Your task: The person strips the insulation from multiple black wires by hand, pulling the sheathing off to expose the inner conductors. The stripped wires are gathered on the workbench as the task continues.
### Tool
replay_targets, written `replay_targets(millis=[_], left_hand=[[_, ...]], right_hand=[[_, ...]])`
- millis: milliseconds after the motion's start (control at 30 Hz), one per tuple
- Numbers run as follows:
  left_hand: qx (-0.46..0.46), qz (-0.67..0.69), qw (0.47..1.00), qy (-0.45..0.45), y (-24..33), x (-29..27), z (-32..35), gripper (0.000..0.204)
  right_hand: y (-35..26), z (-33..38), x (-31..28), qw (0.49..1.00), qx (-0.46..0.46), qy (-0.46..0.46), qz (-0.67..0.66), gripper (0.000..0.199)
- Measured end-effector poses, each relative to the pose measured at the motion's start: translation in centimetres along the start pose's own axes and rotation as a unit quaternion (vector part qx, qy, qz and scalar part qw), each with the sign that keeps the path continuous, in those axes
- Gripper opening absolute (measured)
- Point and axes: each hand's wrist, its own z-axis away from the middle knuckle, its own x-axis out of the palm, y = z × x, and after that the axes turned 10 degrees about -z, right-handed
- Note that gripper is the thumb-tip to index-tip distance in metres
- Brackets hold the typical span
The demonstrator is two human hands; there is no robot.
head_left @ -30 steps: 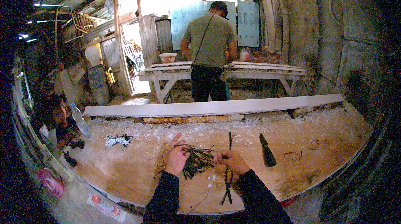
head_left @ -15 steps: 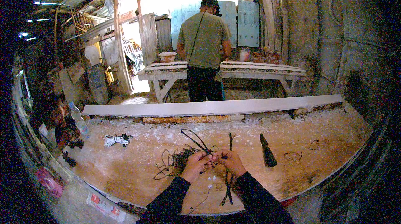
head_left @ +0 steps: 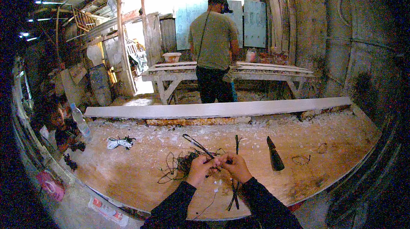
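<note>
My left hand [head_left: 200, 168] and my right hand [head_left: 235, 167] meet over the wooden workbench [head_left: 128, 177], fingertips pinched together on a thin black wire [head_left: 197, 144] that loops up and to the left. A tangled pile of black wires [head_left: 178, 164] lies just left of my left hand. Two dark straight strips [head_left: 235, 186] lie under and beyond my right hand. Both forearms wear dark sleeves.
A black pointed tool [head_left: 274, 155] lies right of my hands, small wire loops [head_left: 301, 159] further right. A white cord bundle [head_left: 118, 142] and a plastic bottle [head_left: 80, 121] sit at the left. A long pale plank [head_left: 213, 109] spans the bench's far side. A person [head_left: 212, 49] stands at another table beyond.
My left hand left the wire pile and came to the right hand. Both now pinch one wire, which has been lifted out of the tangle.
</note>
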Motion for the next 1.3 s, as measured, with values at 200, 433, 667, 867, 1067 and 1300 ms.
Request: replay_targets(millis=[200, 433, 667, 867, 1067, 1300], left_hand=[[-0.029, 0.042, 0.999, 0.006, 0.5, -0.2, 0.4, 0.018], [-0.049, 0.081, 0.995, 0.021, 1.1, -0.4, 0.4, 0.018], [-0.043, 0.090, 0.995, 0.017, 0.8, -0.7, 0.3, 0.018], [-0.047, 0.115, 0.992, -0.005, 0.5, -0.8, 0.0, 0.017], [-0.054, 0.123, 0.991, -0.008, 0.3, -0.8, 0.0, 0.015], [-0.058, 0.121, 0.991, -0.014, -0.2, -0.9, -0.3, 0.014]], right_hand=[[0.0, 0.3, 0.3, 0.998, -0.006, -0.039, -0.050, 0.005], [-1.0, 0.5, 0.5, 0.994, -0.035, -0.076, 0.076, 0.011], [-2.7, 0.8, 1.3, 0.989, -0.022, -0.103, 0.107, 0.021], [-2.6, 0.9, 1.5, 0.990, -0.024, -0.087, 0.108, 0.022], [-2.3, 0.9, 1.2, 0.985, -0.047, -0.113, 0.118, 0.021], [-2.3, 0.9, 1.3, 0.987, -0.036, -0.083, 0.129, 0.016]])
